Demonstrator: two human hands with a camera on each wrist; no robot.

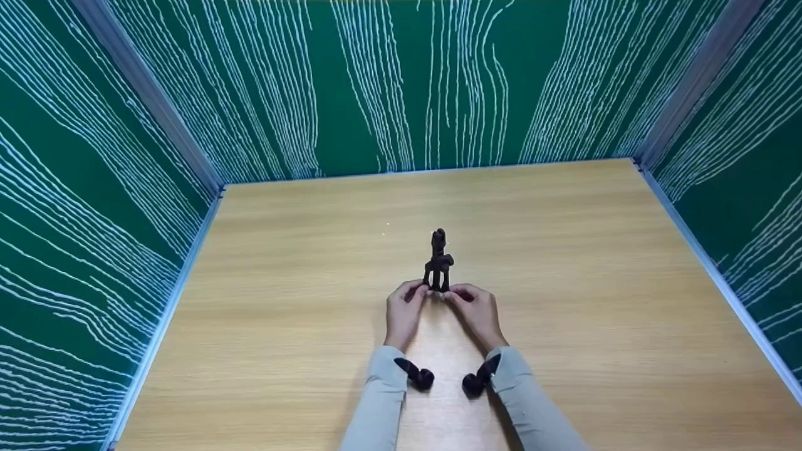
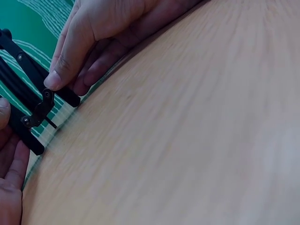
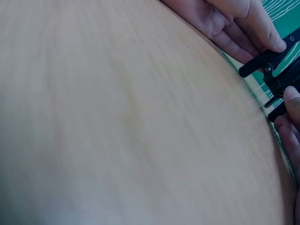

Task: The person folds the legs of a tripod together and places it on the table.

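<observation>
A small black tripod (image 1: 438,260) stands roughly upright near the middle of the table, its legs slightly apart. My left hand (image 1: 404,313) pinches one leg low down between thumb and fingers. From the other side, my right hand (image 1: 477,313) pinches another leg (image 2: 69,96) the same way. Dark metal joints (image 2: 42,105) link the legs in the left wrist view. A right thumb (image 3: 291,93) and a left thumb (image 3: 276,43) press on the legs in the right wrist view. Whether the leg tips touch the table cannot be made out.
The light wooden table (image 1: 282,300) is bounded by green panels (image 1: 413,81) with white wavy lines at the back and both sides. Tiny pale specks (image 1: 385,228) lie beyond the tripod. Black rounded devices (image 1: 423,379) stick inward from both wrists.
</observation>
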